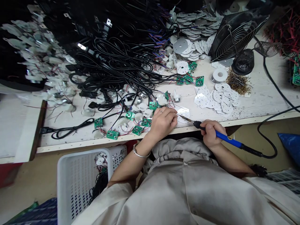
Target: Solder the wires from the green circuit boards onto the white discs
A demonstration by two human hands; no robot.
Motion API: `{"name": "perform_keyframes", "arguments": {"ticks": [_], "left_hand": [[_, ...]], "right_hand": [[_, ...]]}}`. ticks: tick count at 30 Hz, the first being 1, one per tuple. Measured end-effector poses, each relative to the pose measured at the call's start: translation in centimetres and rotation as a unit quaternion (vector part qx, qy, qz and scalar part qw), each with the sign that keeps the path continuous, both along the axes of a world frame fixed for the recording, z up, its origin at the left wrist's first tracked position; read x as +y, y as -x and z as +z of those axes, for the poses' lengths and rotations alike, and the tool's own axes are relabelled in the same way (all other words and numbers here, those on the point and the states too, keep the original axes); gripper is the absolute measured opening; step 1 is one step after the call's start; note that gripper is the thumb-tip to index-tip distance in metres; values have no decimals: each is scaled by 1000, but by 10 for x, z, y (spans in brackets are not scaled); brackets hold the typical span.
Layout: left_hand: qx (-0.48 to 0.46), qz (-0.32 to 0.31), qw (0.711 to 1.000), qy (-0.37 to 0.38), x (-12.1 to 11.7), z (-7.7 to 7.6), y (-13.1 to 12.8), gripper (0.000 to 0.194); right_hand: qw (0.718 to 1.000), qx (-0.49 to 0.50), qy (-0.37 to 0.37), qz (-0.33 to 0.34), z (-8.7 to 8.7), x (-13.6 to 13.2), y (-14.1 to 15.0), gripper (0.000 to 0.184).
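My right hand [213, 132] is closed around a blue soldering iron [226, 138], its tip pointing left at a white plate [184, 113] near the bench's front edge. At the plate's left side, my left hand [164, 122] has its fingers pressed together, pinching something too small to make out, perhaps a thin wire end. The iron's tip is close to those fingertips; whether it touches the plate I cannot tell. Beside my left hand lie green circuit boards [137, 130] and white motor parts [142, 107] with thin wires. A small motor [176, 97] stands just behind the plate.
Black power cords [122, 59] heap up at the back left. A solder spool [219, 75], loose white plates [226, 97], a black fan [236, 37] and an iron stand [243, 61] occupy the right. The iron's cord [267, 118] loops rightward. Below sits a white basket [82, 153].
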State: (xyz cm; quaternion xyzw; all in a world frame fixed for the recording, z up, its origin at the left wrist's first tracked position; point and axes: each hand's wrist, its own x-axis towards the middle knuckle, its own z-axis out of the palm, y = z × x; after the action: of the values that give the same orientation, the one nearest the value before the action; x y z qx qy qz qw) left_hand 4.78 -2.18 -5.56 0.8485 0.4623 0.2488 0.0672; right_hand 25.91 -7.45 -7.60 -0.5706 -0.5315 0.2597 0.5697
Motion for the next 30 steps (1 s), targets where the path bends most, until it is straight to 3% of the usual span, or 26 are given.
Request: {"name": "perform_keyframes", "arguments": {"ticks": [3,10,16,30], "left_hand": [[-6,-3,1000,-21,0,-1,0,11],[3,4,1000,4,0,0,0,12],[-6,0,1000,5,-1,1,0,12],[-10,-1,1000,15,0,0,1,11]], "right_hand": [[999,21,-22,-19,0,-2,1,32],[999,5,40,11,-5,-3,-2,38],[999,11,32,26,-4,0,-2,35],[997,73,1,-26,6,-3,-7,33]]}}
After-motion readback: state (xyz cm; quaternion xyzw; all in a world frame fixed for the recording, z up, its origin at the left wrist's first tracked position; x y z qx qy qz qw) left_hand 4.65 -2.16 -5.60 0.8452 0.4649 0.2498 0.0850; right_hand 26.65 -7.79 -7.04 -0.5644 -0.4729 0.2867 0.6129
